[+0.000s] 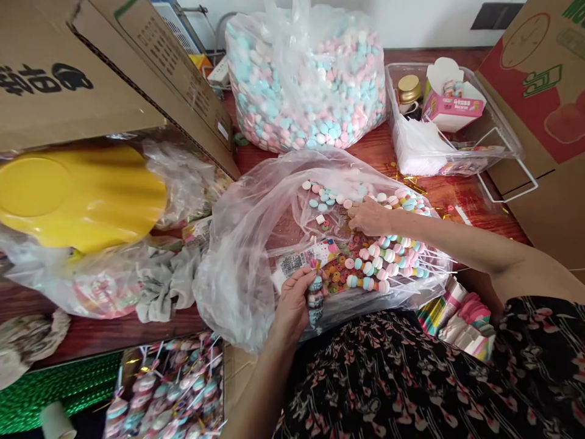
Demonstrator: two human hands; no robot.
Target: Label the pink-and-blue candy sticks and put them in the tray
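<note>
Lower center, the left hand (292,305) grips a candy stick (315,299). At center, the right hand (370,216), its grip unclear, touches more candy sticks (379,262) in a clear plastic bag (242,286). They seem light and brittle, best held by the stick.

A white wall (411,24) runs behind the far edge of a reddish-brown wooden table (375,143), with a dark rectangular panel (496,15) set into it at the right. A cardboard box (68,79) stands at the table's left side, a second cardboard box (539,122) at its right.

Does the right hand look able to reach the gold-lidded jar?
Probably yes: only a clear bag's edge, the plastic tub's rim and a white bundle lie between the right hand and the gold-lidded jar.
</note>
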